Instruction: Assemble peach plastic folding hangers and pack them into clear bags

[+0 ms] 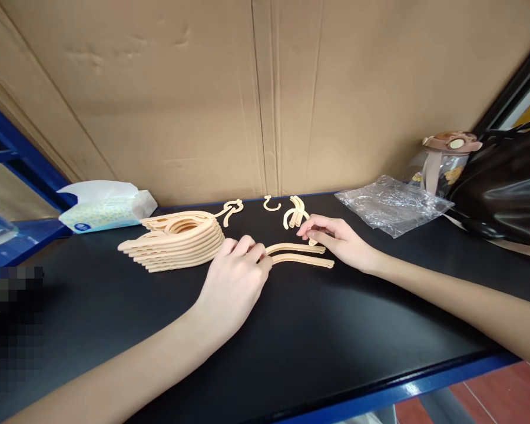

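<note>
My left hand [241,277] is closed, its curled fingers over the near ends of two curved beige hanger arms [307,260] that stick out to the right. Where those arms run on under the palm is hidden. Just right of it, my right hand [335,238] is closed in a pinch on a small beige hanger hook [312,242], mostly covered by the fingers. Beyond the right hand lie several loose hooks [297,211] in a bunch. A stack of beige hangers [172,244] lies left of my left hand.
More hooks [233,207] and a single hook [272,204] lie near the cardboard wall [203,106]. A tissue pack [106,209] is at back left. Crumpled clear plastic [393,206], a bottle [448,162] and a black bag [507,188] stand right. The black table [335,335] has a blue edge.
</note>
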A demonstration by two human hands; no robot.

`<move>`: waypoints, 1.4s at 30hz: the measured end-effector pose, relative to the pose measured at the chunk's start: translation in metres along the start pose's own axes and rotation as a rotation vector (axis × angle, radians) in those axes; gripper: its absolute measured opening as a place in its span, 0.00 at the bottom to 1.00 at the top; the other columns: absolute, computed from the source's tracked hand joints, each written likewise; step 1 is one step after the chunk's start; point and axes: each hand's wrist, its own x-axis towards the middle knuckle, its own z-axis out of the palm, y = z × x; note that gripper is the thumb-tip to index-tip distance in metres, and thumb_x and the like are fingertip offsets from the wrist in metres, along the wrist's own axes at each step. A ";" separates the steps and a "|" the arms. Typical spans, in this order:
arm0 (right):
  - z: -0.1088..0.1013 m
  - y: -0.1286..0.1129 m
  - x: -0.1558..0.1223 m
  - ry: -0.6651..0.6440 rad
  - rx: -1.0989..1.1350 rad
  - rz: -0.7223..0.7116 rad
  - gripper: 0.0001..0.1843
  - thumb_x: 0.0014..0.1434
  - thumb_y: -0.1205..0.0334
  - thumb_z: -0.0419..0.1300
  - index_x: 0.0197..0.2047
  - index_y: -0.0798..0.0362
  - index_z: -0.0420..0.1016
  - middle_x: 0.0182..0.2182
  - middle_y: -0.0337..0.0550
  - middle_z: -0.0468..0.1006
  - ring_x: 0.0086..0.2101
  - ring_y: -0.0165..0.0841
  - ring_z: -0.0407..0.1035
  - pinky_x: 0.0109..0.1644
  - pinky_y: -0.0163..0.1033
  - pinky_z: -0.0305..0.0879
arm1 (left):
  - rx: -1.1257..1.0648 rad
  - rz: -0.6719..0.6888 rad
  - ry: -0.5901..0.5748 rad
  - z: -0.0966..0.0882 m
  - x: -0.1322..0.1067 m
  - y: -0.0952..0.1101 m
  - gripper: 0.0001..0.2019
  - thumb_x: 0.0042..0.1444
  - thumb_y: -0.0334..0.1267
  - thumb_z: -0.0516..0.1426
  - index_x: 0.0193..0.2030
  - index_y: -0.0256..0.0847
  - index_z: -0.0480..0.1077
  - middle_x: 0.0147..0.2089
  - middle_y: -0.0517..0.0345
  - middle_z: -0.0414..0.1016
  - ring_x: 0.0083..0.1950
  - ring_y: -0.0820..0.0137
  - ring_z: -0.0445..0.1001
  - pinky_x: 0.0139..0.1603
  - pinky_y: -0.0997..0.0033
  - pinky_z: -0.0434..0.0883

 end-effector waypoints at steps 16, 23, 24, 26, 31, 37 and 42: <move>0.003 -0.001 -0.001 -0.080 -0.047 -0.041 0.08 0.63 0.60 0.55 0.40 0.53 0.74 0.35 0.40 0.77 0.34 0.31 0.69 0.39 0.39 0.64 | -0.309 0.041 -0.050 0.001 -0.003 0.007 0.15 0.59 0.22 0.51 0.45 0.42 0.73 0.46 0.60 0.76 0.43 0.66 0.70 0.38 0.65 0.63; 0.001 -0.003 -0.002 -0.021 0.011 -0.023 0.08 0.62 0.59 0.57 0.40 0.52 0.75 0.40 0.41 0.77 0.37 0.30 0.71 0.41 0.38 0.66 | -0.288 -0.075 0.009 0.000 -0.004 0.014 0.10 0.63 0.35 0.52 0.45 0.38 0.72 0.36 0.56 0.74 0.38 0.65 0.71 0.37 0.64 0.67; 0.001 -0.003 -0.002 -0.019 0.011 -0.021 0.08 0.62 0.59 0.57 0.40 0.52 0.75 0.39 0.41 0.77 0.37 0.30 0.71 0.41 0.38 0.66 | -0.323 -0.084 -0.016 -0.001 -0.005 0.016 0.10 0.63 0.39 0.52 0.46 0.39 0.72 0.35 0.58 0.74 0.38 0.65 0.72 0.36 0.65 0.68; 0.001 -0.005 -0.002 -0.041 0.008 -0.017 0.07 0.62 0.60 0.58 0.39 0.52 0.76 0.38 0.40 0.77 0.38 0.30 0.72 0.42 0.38 0.66 | -0.387 -0.105 -0.100 -0.004 -0.005 0.020 0.13 0.62 0.45 0.54 0.48 0.42 0.72 0.35 0.60 0.74 0.39 0.66 0.74 0.34 0.67 0.68; 0.004 -0.006 -0.002 -0.098 0.077 0.001 0.06 0.61 0.61 0.58 0.38 0.51 0.76 0.36 0.39 0.78 0.38 0.31 0.73 0.44 0.38 0.67 | -0.458 -0.193 -0.286 -0.014 -0.003 0.030 0.16 0.55 0.52 0.58 0.42 0.43 0.73 0.36 0.61 0.74 0.39 0.64 0.74 0.29 0.68 0.67; 0.006 -0.001 -0.003 -0.120 0.099 0.039 0.10 0.64 0.60 0.54 0.40 0.53 0.75 0.34 0.40 0.77 0.37 0.32 0.72 0.44 0.40 0.66 | -0.571 -0.124 -0.274 -0.020 -0.008 0.037 0.10 0.52 0.38 0.57 0.43 0.44 0.72 0.39 0.62 0.74 0.37 0.69 0.74 0.29 0.70 0.68; 0.005 -0.002 -0.002 -0.099 0.137 0.059 0.10 0.63 0.59 0.55 0.40 0.54 0.74 0.33 0.41 0.77 0.36 0.32 0.72 0.43 0.40 0.66 | -0.512 0.023 -0.184 -0.017 -0.011 0.041 0.13 0.53 0.29 0.52 0.43 0.44 0.71 0.36 0.63 0.73 0.32 0.71 0.72 0.24 0.72 0.66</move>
